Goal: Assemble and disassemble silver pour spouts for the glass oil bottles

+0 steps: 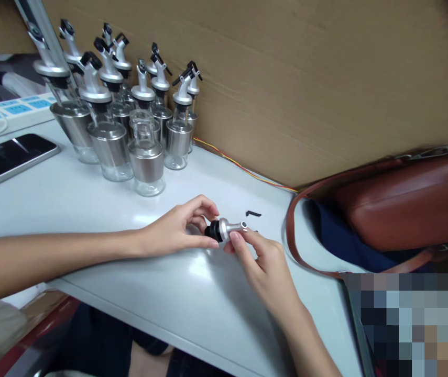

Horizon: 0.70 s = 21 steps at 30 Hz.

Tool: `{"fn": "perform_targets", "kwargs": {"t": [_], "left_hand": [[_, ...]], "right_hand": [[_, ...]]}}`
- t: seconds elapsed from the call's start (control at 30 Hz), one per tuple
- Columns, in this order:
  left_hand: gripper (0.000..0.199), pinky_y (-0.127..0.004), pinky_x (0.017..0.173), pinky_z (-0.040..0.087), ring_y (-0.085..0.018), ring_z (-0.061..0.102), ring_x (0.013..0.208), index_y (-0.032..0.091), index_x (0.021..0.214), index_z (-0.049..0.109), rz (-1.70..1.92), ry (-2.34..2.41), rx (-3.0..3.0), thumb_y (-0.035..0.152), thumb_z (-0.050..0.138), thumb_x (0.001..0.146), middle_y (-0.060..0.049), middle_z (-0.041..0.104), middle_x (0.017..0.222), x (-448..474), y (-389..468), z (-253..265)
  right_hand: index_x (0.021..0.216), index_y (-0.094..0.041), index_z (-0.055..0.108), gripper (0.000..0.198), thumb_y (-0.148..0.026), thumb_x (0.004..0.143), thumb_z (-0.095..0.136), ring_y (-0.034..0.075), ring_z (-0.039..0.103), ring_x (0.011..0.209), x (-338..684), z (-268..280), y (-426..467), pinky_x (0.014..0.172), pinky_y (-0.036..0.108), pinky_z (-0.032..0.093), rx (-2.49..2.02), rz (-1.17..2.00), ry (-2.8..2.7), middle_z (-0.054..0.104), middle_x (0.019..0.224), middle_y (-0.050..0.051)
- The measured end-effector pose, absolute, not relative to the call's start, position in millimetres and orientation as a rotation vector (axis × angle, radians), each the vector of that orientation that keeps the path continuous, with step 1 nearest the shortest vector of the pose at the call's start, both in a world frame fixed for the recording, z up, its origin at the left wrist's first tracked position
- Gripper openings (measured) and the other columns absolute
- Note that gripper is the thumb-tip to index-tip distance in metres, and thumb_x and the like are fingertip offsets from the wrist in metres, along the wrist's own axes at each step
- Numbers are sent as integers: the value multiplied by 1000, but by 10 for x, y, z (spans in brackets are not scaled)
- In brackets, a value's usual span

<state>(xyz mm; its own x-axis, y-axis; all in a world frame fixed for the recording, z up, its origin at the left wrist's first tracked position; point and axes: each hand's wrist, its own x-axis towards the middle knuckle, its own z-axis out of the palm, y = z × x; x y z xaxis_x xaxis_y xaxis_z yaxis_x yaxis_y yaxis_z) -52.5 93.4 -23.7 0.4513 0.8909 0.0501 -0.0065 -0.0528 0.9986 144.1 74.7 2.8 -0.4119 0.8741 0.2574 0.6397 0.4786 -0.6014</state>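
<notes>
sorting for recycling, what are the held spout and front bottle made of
Pour spout: satin silver sheen suggests metal or coated plastic. Its stopper: black, low-gloss, perhaps rubber. Front bottle: likely clear glass, transparent with glints; its sleeve: grey, reflective, probably brushed metal.

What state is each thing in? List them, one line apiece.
Metal pourer spout, on its side in the fingers of left hand and right hand, tip bare
Front glass bottle, upright, neck without a pourer
Glass bottles behind it, upright, fitted with pourers
Small black lever, lying loose on the table
Smartphone, face up, screen dark
Power strip, on or off unclear
Brown handbag, open or closed unclear
</notes>
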Motion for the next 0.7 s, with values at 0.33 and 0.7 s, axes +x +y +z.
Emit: {"fn": "perform_targets", "kwargs": {"t": [0.33,0.7], "left_hand": [[35,-30,84,49,-16,62,89,22,112,59,952,866,1775,30,69,79,-5,61,105,-561,948,-277],[29,-29,72,48,-13,61,71,16,93,59,840,783,1297,36,71,76,-2,65,83,-514,983,-231]], "right_hand": [[81,-20,64,17,-28,90,52,14,61,57,1439,-12,743,52,23,44,-1261,568,-2090,66,65,0],[89,-24,65,17,-8,84,59,17,66,75,1459,-7,757,67,29,55,-972,374,-2023,69,83,3]]}}
